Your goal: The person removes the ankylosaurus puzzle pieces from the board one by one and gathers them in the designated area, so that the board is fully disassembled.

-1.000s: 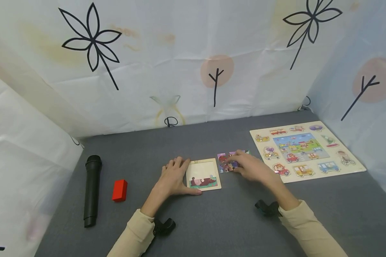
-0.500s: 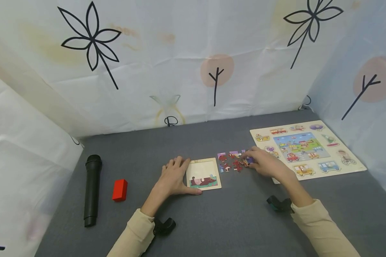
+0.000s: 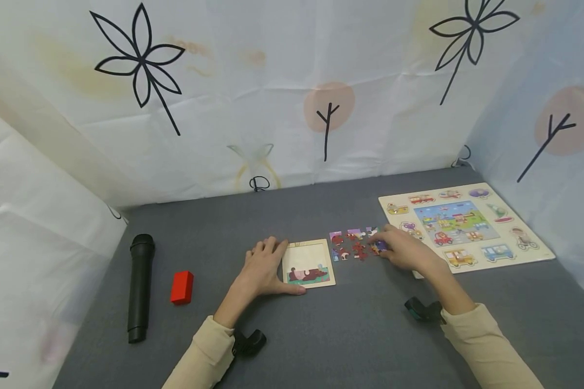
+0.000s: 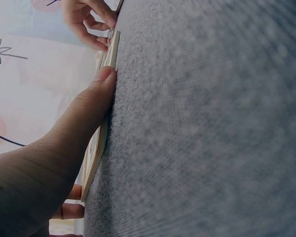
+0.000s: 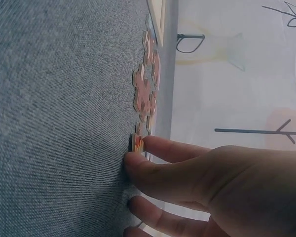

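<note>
In the head view my left hand (image 3: 261, 273) holds a small square wooden puzzle tray (image 3: 307, 252) on the table, thumb along its near edge and fingers at its left side. The tray's lower part holds fitted pieces with a brown and green picture; bare wood shows above. The left wrist view shows the thumb pressed against the edge of the tray (image 4: 94, 157). Just right of the tray lie several loose jigsaw pieces (image 3: 358, 249), mostly red and purple. At their right end my right hand (image 3: 409, 248) pinches a puzzle piece (image 5: 138, 143) between thumb and index finger, low over the cloth.
A large wooden vehicle puzzle board (image 3: 455, 227) lies at the right, behind the right hand. To the left are a red block (image 3: 181, 287) and a black microphone (image 3: 141, 289). White patterned cloth (image 3: 214, 108) hangs around the grey table (image 3: 321, 335).
My right hand has moved rightward across the loose pieces, uncovering several red ones, then stayed at their right end. The left hand and tray have kept their place.
</note>
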Demonstrator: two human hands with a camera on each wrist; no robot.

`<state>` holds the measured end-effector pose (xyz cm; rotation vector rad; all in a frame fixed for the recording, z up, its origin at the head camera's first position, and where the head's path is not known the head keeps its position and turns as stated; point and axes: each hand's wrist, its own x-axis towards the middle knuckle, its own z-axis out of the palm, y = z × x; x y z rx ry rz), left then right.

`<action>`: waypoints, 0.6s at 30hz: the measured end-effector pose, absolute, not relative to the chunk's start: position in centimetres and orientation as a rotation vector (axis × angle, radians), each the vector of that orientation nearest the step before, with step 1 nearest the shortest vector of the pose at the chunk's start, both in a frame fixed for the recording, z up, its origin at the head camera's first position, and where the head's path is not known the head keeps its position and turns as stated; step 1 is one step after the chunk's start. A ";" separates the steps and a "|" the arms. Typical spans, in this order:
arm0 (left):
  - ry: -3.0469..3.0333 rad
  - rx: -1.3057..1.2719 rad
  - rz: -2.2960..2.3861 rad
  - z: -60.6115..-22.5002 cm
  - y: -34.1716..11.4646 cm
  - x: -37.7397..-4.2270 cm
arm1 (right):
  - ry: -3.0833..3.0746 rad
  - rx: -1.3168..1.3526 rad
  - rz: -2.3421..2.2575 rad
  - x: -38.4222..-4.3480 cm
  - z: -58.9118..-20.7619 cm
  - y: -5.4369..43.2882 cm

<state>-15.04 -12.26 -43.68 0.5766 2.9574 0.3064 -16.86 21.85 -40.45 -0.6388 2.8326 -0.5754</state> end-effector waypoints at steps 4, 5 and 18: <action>2.956 0.577 0.301 -43.6 -12.2 -15.1 | 2.828 -0.645 -0.587 -16.8 -40.3 21.9; 2.957 0.576 0.298 -43.6 -12.2 -15.1 | 2.828 -0.649 -0.589 -16.7 -40.3 22.0; 2.952 0.579 0.301 -43.5 -12.2 -15.2 | 2.863 -0.738 -0.637 -16.4 -39.6 20.5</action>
